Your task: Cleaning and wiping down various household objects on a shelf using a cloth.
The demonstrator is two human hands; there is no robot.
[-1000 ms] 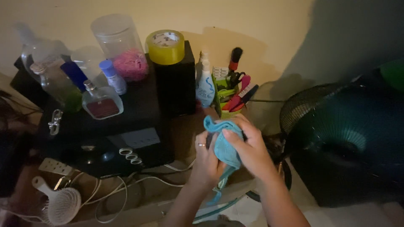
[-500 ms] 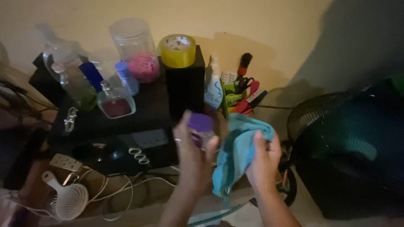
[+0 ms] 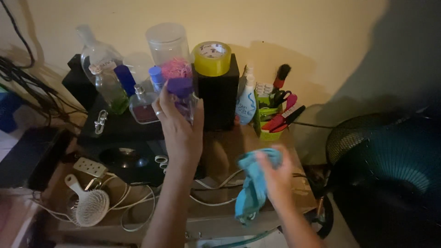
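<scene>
Purple-capped bottle is in the left hand, raised above the dark surface and just in front of the group of bottles there. The fingers of this hand are closed around the clear body of the bottle, and the purple cap stands out at the top; a ring is on one finger. Blue cloth is in the right hand, lower and to the right, above the wooden surface. The fingers of the right hand are bunched around the upper part of the cloth, and the rest of it hangs down loose.

Behind the bottle stand a clear jar with something pink inside, a small bottle with blue cap, a flat glass bottle with reddish liquid and a tall clear bottle. Just right of them is a black box with a yellow tape roll on top. Further right, a white spray bottle stands beside a green holder full of brushes and scissors. Near the left lower corner lie a white hairbrush, a power strip and white cables. A dark fan stands at the right side.
</scene>
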